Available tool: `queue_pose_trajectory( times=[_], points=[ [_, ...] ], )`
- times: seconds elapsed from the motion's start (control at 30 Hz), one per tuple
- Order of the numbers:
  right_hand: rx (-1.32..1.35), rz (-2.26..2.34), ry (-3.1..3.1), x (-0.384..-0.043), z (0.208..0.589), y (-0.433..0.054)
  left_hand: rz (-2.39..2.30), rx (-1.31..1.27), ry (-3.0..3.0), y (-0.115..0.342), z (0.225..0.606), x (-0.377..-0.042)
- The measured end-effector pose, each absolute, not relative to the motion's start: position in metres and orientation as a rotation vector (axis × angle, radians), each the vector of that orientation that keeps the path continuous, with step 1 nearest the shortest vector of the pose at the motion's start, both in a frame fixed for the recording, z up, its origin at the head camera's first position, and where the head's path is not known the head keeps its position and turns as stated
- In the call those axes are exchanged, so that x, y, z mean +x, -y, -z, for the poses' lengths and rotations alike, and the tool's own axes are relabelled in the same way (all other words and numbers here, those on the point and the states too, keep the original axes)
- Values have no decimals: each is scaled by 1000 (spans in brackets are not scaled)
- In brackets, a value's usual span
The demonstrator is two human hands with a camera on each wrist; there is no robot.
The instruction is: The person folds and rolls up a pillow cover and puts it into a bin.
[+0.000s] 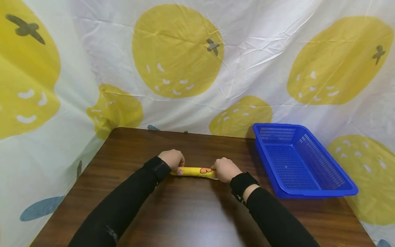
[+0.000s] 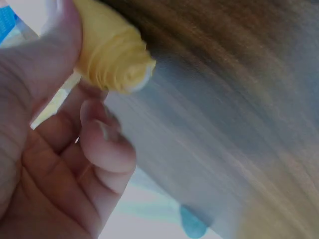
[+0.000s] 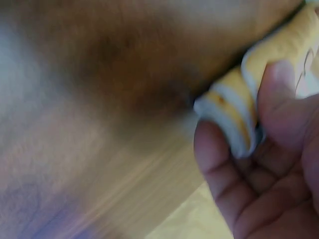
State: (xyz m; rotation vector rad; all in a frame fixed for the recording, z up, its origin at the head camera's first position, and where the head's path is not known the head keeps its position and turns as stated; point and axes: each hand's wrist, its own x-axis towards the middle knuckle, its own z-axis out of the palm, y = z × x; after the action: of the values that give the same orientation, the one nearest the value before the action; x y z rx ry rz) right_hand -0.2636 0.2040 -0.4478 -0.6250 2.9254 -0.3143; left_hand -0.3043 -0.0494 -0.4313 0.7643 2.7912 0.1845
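A yellow cloth [image 1: 192, 172] with an orange print lies rolled into a narrow tube, running left to right near the middle of the table. My left hand [image 1: 172, 160] holds its left end. In the left wrist view, the thumb presses on the roll [image 2: 112, 50], whose wound layers show at the tip, with curled fingers below. At the right end, my right hand [image 1: 226, 169] pinches the cloth between thumb and fingers. Yellow and white layered edges of the roll [image 3: 232, 102] show beside that thumb in the right wrist view.
A blue plastic basket [image 1: 271, 175] with perforated walls stands on the right side of the brown wooden table [image 1: 185, 212]. Behind and beside the table hangs a white curtain [image 1: 247, 68] printed with yellow fruit.
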Motion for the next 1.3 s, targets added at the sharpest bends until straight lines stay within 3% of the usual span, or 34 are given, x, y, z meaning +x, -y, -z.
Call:
queue_pose_trajectory(
  times=[0.5,1.03,1.3],
  points=[
    [-370,713,-2657,-296,442,-229,24,1116,-3309,41,455,-275],
    [-222,845,-2580,-293,441,-232,-76,1106,-3301,40,471,-282],
    [-228,818,-2688,-286,444,-233,-92,933,-3222,35,465,-282]
  ],
)
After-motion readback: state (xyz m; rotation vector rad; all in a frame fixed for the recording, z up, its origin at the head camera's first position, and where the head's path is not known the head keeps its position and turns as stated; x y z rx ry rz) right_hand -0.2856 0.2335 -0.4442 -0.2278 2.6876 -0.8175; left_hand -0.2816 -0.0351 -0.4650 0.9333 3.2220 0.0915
